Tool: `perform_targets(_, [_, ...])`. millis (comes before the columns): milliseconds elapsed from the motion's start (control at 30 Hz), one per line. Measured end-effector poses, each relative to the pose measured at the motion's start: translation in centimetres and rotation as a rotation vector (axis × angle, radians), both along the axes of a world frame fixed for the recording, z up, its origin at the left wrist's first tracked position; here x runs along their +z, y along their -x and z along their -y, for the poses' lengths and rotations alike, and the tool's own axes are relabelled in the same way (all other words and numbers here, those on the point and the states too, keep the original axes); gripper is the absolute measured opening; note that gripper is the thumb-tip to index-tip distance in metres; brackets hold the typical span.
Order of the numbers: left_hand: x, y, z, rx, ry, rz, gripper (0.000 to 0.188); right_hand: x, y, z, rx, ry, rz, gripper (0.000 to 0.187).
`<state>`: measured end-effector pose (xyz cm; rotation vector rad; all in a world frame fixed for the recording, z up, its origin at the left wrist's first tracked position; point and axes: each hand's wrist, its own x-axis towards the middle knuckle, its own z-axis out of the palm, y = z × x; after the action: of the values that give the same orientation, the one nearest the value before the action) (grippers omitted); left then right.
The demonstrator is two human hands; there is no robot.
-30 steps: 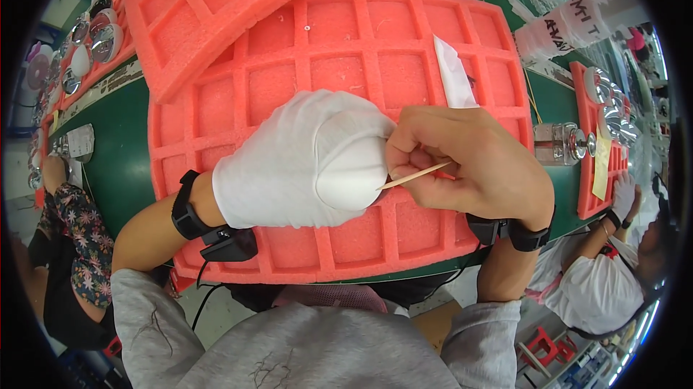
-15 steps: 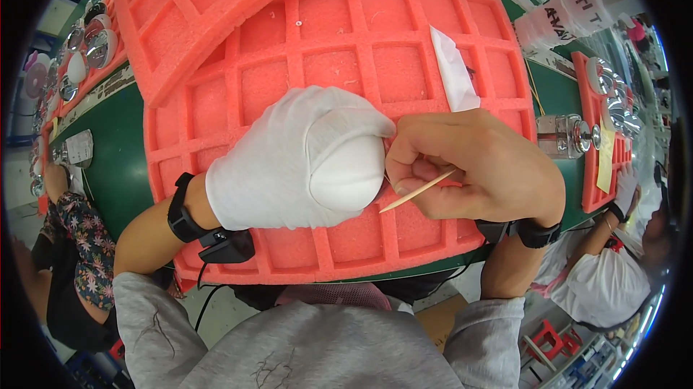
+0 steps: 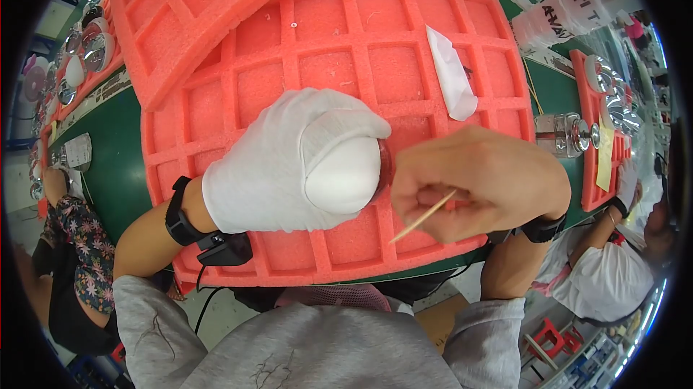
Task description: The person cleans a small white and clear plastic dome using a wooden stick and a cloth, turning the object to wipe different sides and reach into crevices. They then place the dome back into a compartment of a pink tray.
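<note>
Clasped in the white-gloved left hand point(image 3: 296, 165), a smooth, rounded white piece point(image 3: 345, 179) sits over the red foam tray point(image 3: 328, 75). Just beside it, the bare right hand point(image 3: 480, 183) pinches a thin wooden stick point(image 3: 411, 226), its tip slanting toward the person's body, apart from the piece.
</note>
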<state>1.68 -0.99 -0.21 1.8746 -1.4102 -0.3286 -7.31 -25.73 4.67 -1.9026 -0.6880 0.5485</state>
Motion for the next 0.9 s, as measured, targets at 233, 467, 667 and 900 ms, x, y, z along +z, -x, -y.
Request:
perform_targets(233, [-0.1, 0.0, 0.1, 0.007, 0.003, 0.006, 0.062, 1.5, -0.1, 0.3, 0.039, 0.001, -0.217, 0.009])
perform_targets(467, [0.3, 0.3, -0.3, 0.008, 0.028, 0.093, 0.064, 0.5, -0.3, -0.7, -0.173, -0.056, -0.059, 0.026])
perform_targets(667, [0.1, 1.2, -0.6, 0.012, 0.073, -0.27, 0.067, -1.0, -0.9, -1.5, -0.425, -0.487, -0.048, 0.04])
perform_targets(900, [0.2, 0.3, -0.2, -0.054, 0.049, -0.136, 0.073, -1.3, -1.3, -1.6, -0.584, -0.396, 0.127, 0.047])
